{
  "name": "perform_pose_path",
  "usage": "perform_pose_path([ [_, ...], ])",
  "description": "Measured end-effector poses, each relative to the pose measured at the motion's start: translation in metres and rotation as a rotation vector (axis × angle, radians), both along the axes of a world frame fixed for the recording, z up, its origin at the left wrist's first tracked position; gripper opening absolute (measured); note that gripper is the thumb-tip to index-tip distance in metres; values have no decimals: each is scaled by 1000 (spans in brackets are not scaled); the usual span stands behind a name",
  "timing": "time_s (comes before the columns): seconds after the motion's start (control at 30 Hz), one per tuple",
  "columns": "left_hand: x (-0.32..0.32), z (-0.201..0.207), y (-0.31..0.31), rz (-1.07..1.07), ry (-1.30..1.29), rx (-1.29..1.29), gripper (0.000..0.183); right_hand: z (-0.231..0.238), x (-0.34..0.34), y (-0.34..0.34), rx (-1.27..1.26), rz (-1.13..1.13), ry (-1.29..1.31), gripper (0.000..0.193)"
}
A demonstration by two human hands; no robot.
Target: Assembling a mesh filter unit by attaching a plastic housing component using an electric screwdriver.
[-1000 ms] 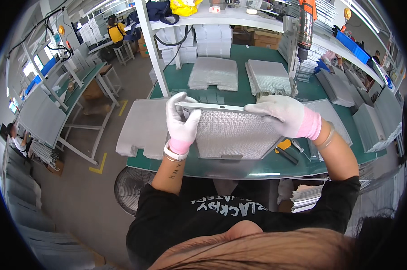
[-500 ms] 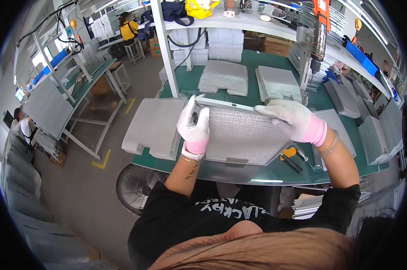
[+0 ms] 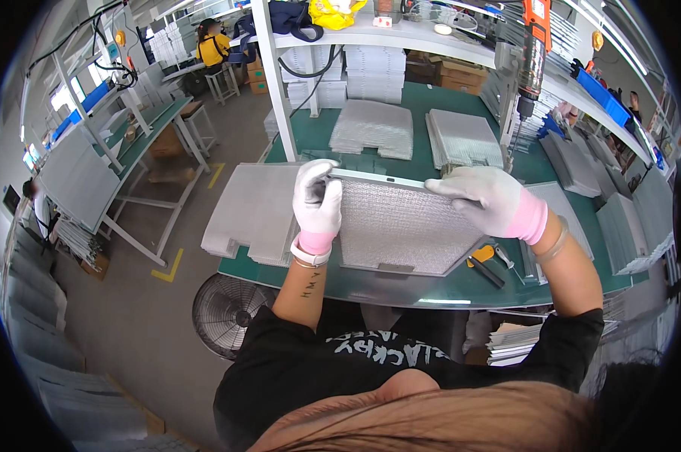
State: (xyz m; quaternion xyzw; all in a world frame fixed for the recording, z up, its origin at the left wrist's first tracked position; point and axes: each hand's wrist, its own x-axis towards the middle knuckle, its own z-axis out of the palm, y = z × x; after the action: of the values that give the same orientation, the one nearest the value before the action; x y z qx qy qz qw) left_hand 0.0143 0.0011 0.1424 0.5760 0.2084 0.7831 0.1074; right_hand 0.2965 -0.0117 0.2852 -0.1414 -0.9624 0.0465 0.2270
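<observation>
A framed silver mesh filter panel (image 3: 404, 226) stands tilted over the green workbench, its lower edge near the front. My right hand (image 3: 485, 200), in a white glove with a pink cuff, grips its top rail toward the right corner. My left hand (image 3: 316, 200), gloved alike, is at the upper left corner with fingers half curled and a gap between thumb and forefinger. Its fingertips are close to the rail; whether they touch it I cannot tell. Right of the panel lie a yellow-and-black hand tool (image 3: 485, 260) and a small metal-bladed tool (image 3: 504, 258).
Stacked mesh panels lie left (image 3: 254, 211), at the back (image 3: 372, 128) and back right (image 3: 465, 139). An orange-and-black power screwdriver (image 3: 532, 68) hangs above the right side. A white shelf post (image 3: 274, 83) rises at the back left. A floor fan (image 3: 231, 313) stands below the bench.
My left hand has shifted slightly left; its thumb now lies beside the panel's left edge instead of over it. The right hand keeps its grip, and the panel has barely moved.
</observation>
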Motion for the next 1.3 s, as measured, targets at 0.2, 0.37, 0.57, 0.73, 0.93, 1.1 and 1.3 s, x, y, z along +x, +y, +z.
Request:
perform_pose_path([
  [0.2,-3,0,-1,-126,-54,-30,27,27,-41,-2,-170,-102,-160,27],
  [0.37,-2,-3,-5,-100,-107,-120,27,14,-72,14,-256,-176,-252,28],
  [0.57,0,-17,5,-154,6,-62,34,13,-85,5,-102,-335,-467,32],
  [0.73,-14,-19,3,44,7,-153,36,30,-47,-18,321,-183,164,37],
  [0.93,-65,77,-13,-8,206,14,35,-144,85,-18,-78,-851,383,21],
  [1.1,46,135,-17,40,1467,337,18,-261,128,-37,-260,-1135,-203,34],
  [1.3,116,72,7,37,1522,565,22,-272,143,-40,-521,-1159,91,26],
])
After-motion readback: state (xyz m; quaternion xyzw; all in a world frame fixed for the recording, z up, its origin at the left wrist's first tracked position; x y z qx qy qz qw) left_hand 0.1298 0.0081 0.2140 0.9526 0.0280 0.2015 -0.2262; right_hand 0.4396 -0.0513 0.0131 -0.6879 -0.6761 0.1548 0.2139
